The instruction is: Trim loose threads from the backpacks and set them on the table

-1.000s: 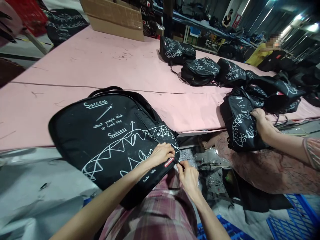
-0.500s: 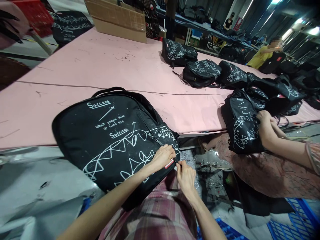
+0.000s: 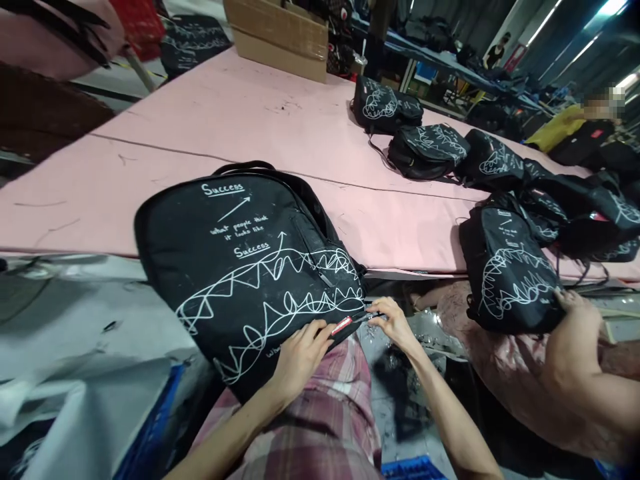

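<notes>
A large black backpack (image 3: 240, 267) with white printed lettering and scribbled lines leans from the table edge onto my lap. My left hand (image 3: 303, 353) grips its lower edge beside a red label (image 3: 342, 325), fingers bent over the fabric and the thumb partly hidden. At the lower right corner of the backpack, my right hand (image 3: 393, 319) is closed in a pinch. A small dark, shiny piece shows at its fingertips, too small to name. The side zip (image 3: 320, 270) runs along the right part of the front.
The pink-covered table (image 3: 185, 120) bears a cardboard box (image 3: 280, 40) and several similar backpacks (image 3: 430, 150). At the right, a co-worker's hand (image 3: 580, 320) holds another backpack (image 3: 515, 267). A blue crate (image 3: 413, 469) stands on the floor below.
My left hand has slid down and left to the lower edge. My right hand has moved slightly up and right from the corner. The co-worker's backpack has turned, and the view has shifted.
</notes>
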{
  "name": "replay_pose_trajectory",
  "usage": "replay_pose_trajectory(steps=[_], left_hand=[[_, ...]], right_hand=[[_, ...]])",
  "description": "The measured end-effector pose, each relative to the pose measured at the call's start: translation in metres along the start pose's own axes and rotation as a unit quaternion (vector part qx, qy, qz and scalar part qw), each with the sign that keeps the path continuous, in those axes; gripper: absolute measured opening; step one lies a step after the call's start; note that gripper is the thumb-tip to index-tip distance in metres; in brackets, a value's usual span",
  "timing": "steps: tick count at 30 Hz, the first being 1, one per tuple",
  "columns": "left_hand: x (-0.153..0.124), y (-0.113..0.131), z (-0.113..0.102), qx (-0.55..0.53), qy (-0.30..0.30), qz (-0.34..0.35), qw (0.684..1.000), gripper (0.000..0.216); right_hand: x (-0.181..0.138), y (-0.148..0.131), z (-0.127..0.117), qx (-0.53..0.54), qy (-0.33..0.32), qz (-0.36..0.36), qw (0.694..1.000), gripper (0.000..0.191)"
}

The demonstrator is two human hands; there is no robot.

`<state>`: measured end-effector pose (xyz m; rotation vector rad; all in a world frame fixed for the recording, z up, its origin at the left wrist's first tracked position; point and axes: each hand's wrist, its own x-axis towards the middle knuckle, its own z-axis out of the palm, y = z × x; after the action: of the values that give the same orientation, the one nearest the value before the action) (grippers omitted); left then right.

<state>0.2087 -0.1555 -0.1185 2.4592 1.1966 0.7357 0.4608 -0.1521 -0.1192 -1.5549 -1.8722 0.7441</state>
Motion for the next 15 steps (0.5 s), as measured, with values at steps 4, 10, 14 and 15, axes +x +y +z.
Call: replay_pose_trajectory(steps=[4,10,14,15], left_hand=[[0.003,0.0,0.005,0.029,0.012,0.01,0.999,0.021],[0.003,0.0,0.001,0.013,0.02,0.024,0.999,0.023],[0.0,-0.002,0.003,-0.024,0.058,0.022,0.998,0.02],[0.0,-0.002,0.003,-0.034,0.065,0.02,0.997,0.019]], right_hand=[[0.017,0.004,-0.004,0.009,-0.048,-0.017,0.999,0.015],[0.032,0.003,-0.006,-0.008,-0.103,-0.039,0.994,0.017],[0.035,0.002,-0.006,-0.018,-0.12,-0.038,0.992,0.014],[0.035,0.002,-0.006,-0.019,-0.12,-0.036,0.992,0.014]])
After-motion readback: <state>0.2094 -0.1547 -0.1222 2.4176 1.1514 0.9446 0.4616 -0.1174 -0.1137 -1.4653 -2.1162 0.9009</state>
